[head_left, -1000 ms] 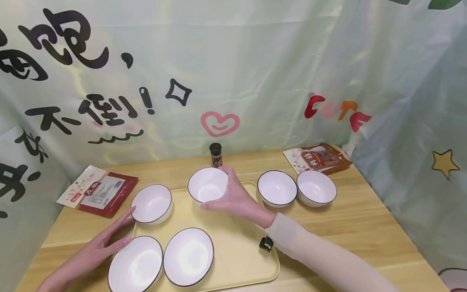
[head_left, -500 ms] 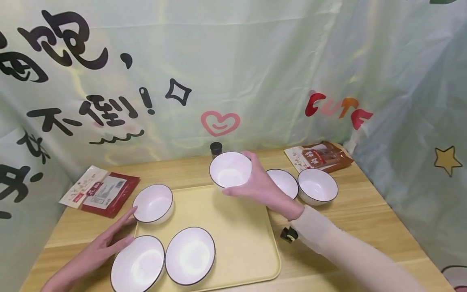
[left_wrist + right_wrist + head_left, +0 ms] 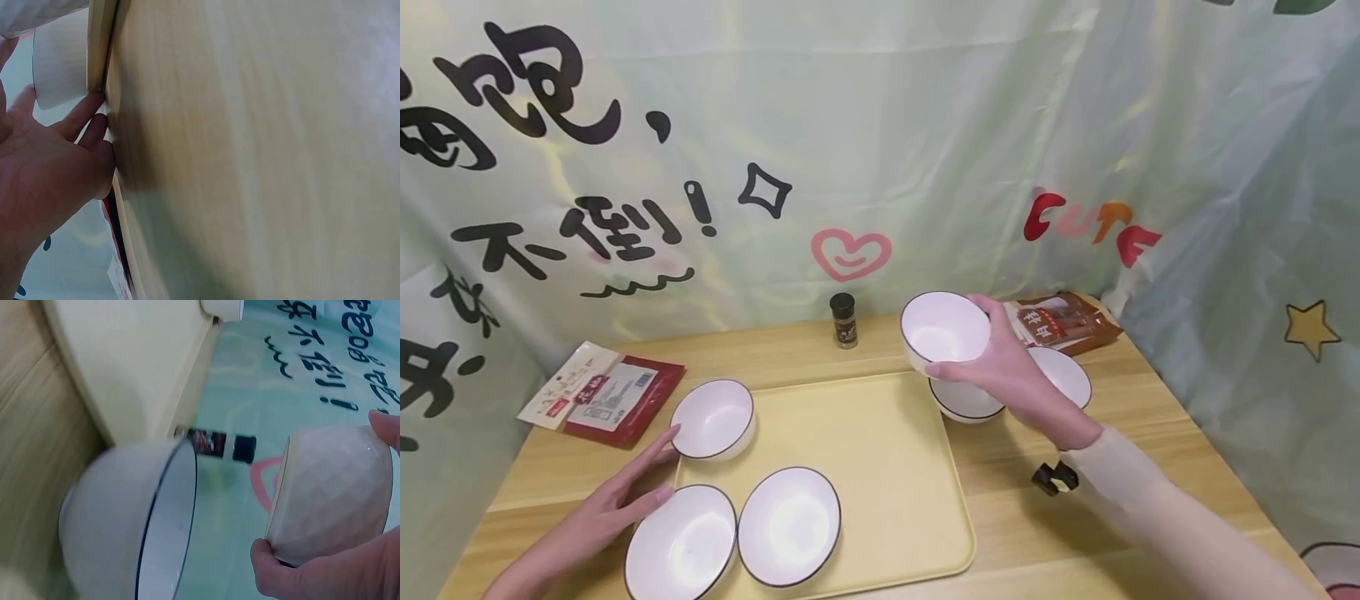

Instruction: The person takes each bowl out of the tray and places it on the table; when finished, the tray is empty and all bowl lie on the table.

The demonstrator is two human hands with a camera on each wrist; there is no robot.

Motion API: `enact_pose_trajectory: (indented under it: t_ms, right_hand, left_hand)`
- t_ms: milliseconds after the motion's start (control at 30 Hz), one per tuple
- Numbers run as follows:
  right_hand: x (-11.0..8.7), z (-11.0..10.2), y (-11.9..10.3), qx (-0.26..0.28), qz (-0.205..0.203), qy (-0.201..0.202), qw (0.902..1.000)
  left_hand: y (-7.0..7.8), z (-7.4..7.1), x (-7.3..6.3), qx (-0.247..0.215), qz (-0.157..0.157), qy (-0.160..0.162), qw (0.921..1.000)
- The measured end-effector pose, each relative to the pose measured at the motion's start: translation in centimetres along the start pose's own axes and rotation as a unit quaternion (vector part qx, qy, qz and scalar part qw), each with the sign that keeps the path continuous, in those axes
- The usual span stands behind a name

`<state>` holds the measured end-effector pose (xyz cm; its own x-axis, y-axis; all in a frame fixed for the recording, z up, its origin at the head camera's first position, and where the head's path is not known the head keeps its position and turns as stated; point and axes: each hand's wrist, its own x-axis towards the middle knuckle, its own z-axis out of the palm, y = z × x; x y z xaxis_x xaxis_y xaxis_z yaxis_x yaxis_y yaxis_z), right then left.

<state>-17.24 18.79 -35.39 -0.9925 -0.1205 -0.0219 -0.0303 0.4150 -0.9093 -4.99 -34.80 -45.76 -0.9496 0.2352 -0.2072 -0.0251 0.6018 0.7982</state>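
My right hand (image 3: 1011, 367) holds a white bowl (image 3: 942, 327) with a dark rim, thumb at the near side and fingers at the far side. The bowl hangs above the tray's back right corner, overlapping another bowl (image 3: 967, 402) on the table. In the right wrist view, the held bowl (image 3: 334, 494) shows a faceted outer wall. At the tray's left edge, my left hand (image 3: 613, 508) has its fingers extended; its fingertips touch the tray's edge (image 3: 99, 47) and reach the back left bowl (image 3: 712, 419). Two more bowls stand on the yellow tray (image 3: 880, 467), the left one (image 3: 682, 542) beside my left thumb.
A second bowl (image 3: 1063, 375) stands at the right, partly behind my right hand. A black-capped spice jar (image 3: 844, 321) stands behind the tray. A red packet (image 3: 606, 396) lies at the left, a brown packet (image 3: 1063, 321) at the back right. A printed curtain (image 3: 925, 150) hangs behind the table.
My right hand has lifted the bowl off the back of the tray and carried it right, toward the bowls on the right. The left hand has stayed in place.
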Motion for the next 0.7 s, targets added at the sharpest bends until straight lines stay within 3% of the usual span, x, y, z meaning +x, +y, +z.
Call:
enact_pose_trajectory:
  t_ms: [133,467,700]
  right_hand:
    - [-0.6,-2.4,0.2,0.017,-0.001,0.005,0.9998]
    - [-1.6,-8.7,1.1,-0.004,0.015,0.048,0.9987]
    - [-2.4,-11.8,2.7,-0.011,0.021,0.077,0.9967]
  left_hand:
    - [-0.1,0.0,0.0,0.0,0.001,-0.003,1.0]
    - [-0.1,0.1,0.1,-0.02,0.002,0.0,0.9998]
    - [-0.2,-0.1,0.0,0.004,0.003,0.002,1.0]
